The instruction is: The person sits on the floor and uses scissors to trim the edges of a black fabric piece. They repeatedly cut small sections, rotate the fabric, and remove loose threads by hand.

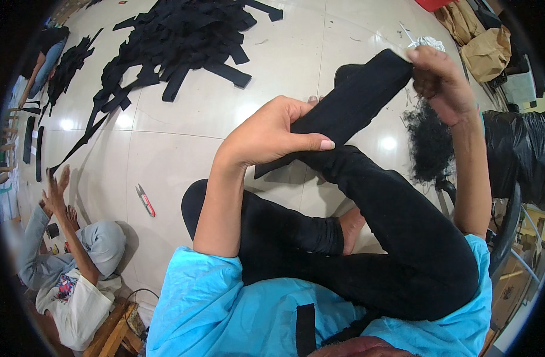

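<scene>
A wide black fabric strip stretches at a slant above my bent knee. My left hand grips its nearer part, thumb on top and the other fingers hidden beneath. At the strip's upper right end, my right hand is closed in a pinch on the edge, where a thin pale border shows. Another dark piece shows partly behind the strip; what it is I cannot tell. To the left of my knee, thread snips with a red handle lie on the tiled floor.
A large heap of black fabric strips spreads over the floor ahead. At left a seated co-worker pulls a strip from it; another person sits farther back. Black thread clippings, a black plastic bag and brown paper bags are at right.
</scene>
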Demonstrator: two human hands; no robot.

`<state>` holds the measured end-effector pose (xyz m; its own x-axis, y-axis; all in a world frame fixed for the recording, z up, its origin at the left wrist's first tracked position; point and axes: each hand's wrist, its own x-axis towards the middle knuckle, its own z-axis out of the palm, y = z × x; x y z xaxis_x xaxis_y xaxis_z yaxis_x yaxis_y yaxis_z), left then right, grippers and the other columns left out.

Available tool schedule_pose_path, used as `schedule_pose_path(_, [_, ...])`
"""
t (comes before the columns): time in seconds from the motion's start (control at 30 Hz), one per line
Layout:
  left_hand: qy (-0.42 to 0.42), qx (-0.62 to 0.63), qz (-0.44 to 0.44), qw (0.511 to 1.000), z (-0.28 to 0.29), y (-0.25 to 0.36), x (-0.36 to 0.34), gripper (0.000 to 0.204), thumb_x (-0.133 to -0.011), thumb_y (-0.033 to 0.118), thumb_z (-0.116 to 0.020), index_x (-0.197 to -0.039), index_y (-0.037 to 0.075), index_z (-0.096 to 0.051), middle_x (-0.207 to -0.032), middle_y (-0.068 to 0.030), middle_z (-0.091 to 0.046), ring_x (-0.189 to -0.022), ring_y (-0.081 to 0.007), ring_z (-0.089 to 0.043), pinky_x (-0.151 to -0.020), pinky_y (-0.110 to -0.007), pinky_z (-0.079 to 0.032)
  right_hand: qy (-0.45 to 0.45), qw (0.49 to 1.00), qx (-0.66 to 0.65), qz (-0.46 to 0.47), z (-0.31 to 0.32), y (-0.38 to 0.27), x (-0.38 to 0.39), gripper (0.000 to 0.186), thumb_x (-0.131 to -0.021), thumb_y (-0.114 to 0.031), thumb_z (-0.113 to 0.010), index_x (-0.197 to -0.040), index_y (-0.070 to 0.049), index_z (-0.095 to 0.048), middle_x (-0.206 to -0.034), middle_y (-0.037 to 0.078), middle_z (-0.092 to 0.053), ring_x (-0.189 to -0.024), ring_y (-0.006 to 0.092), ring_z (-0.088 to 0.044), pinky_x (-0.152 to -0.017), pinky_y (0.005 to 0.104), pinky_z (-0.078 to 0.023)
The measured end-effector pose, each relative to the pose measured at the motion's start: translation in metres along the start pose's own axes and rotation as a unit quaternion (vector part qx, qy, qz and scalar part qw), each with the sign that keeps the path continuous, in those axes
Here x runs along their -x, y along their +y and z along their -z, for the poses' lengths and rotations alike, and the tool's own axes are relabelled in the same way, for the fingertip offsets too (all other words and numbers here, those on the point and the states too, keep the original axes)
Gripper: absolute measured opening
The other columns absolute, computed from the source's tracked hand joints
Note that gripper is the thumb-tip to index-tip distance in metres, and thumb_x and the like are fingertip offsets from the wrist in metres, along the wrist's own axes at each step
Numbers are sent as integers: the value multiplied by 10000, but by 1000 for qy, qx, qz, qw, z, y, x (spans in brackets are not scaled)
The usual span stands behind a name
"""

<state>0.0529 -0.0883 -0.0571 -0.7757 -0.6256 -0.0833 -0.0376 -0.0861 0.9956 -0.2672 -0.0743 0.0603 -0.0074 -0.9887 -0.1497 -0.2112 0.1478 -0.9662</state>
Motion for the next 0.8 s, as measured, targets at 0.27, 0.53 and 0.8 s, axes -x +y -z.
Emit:
schedule_pose_path(0.27, [-17, -1, 16, 1000, 0, -2, 3, 325, -790, 208, -913, -970, -29, -785, -791, -68, -743, -665, -122, -665, -618, -258, -512, -32, 967, -253, 6, 126, -16, -18, 94, -1050, -164, -633, -971, -113, -637, -677, -105, -278, -578, 44, -268, -521, 234, -253])
schedule_pose_path(0.53, [-38, -11, 16, 999, 4, 5, 8, 337, -773, 224, -924, -942, -35, -790, -754, -89, -741, -627, -141, -669, -622, -280, -528, 144, 960, -225, 80, 161, -56, -1, 172, -1085, -117, -584, -923, -58, -584, -684, -70, -283, -567, 65, -224, -526, 250, -231])
schedule_pose_path(0.8, [-44, -6, 24, 999, 9, -2, 7, 313, -783, 211, -913, -942, -30, -792, -751, -89, -744, -631, -140, -671, -613, -272, -523, 360, 910, -187, 91, 115, -60, -2, 157, -1068, -162, -645, -968, -43, -659, -749, -52, -420, -660, 74, -339, -647, 250, -373])
